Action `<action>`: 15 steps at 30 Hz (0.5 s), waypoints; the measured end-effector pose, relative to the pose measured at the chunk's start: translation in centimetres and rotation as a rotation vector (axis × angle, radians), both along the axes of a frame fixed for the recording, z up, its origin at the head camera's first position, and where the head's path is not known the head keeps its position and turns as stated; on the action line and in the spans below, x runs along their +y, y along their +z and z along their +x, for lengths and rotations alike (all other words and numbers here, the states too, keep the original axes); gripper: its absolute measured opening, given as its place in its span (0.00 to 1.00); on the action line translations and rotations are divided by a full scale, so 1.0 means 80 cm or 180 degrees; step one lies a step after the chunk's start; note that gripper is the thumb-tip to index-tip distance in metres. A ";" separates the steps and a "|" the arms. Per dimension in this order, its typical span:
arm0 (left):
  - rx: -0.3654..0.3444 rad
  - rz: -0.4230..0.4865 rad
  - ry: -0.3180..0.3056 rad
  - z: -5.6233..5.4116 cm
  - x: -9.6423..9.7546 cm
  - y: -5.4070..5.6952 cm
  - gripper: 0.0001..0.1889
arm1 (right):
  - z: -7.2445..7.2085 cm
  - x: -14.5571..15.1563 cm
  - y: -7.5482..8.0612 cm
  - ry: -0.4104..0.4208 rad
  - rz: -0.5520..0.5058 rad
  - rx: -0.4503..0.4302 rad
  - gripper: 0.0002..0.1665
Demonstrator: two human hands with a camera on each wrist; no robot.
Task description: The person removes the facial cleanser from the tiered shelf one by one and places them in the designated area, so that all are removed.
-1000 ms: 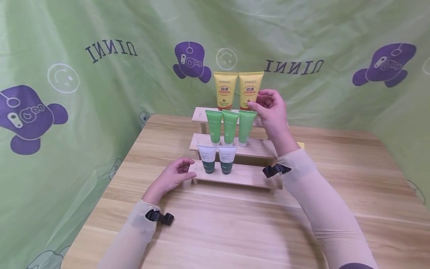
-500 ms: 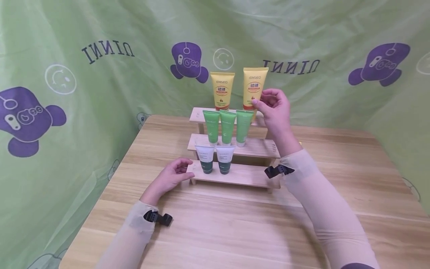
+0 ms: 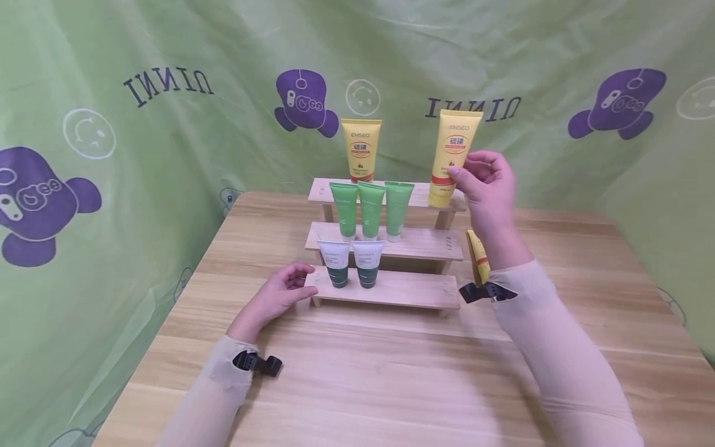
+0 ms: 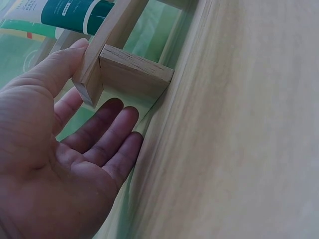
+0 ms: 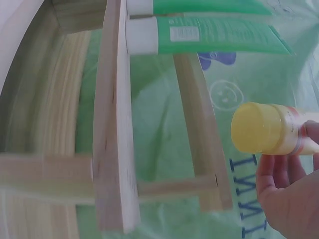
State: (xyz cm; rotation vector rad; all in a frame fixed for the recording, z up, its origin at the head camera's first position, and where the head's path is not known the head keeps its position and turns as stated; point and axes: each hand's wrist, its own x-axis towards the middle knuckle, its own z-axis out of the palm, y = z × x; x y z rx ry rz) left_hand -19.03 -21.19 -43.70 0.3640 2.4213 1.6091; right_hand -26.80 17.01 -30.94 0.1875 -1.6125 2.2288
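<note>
A three-step wooden rack (image 3: 385, 290) stands on the table. My left hand (image 3: 279, 293) is at the left end of its lowest step; in the left wrist view the thumb lies along the step's edge, an index finger goes behind it, and the other fingers hang loose. My right hand (image 3: 488, 186) pinches a yellow squeeze tube (image 3: 455, 149) upright, slightly tilted, cap down, overlapping the top step's right end. In the right wrist view its yellow cap (image 5: 256, 128) points toward the rack. Another yellow tube (image 3: 360, 149) stands on the top step.
Several green tubes (image 3: 370, 210) stand on the middle step, and two white-and-green tubes (image 3: 337, 264) on the lowest. One more yellow tube (image 3: 478, 254) is right of the rack, partly hidden by the right wrist. Green printed cloth (image 3: 223, 143) hangs behind the wooden table (image 3: 357, 379).
My right hand has lifted its yellow tube from beside the other yellow one and moved it right. The yellow tube right of the rack shows more. My left hand stays at the rack.
</note>
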 end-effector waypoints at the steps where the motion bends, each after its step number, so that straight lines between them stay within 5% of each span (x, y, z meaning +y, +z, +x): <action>1: 0.0014 0.0006 -0.0003 0.000 -0.001 -0.001 0.23 | 0.002 0.005 0.000 -0.0003 -0.0046 -0.0006 0.22; 8: -0.0005 0.0072 0.0029 -0.016 -0.011 -0.039 0.25 | 0.014 0.043 0.002 -0.0155 -0.0338 -0.0080 0.25; 15: 0.0079 0.0075 0.0031 -0.019 -0.013 -0.045 0.26 | 0.020 0.085 0.003 -0.0272 -0.0722 -0.0020 0.27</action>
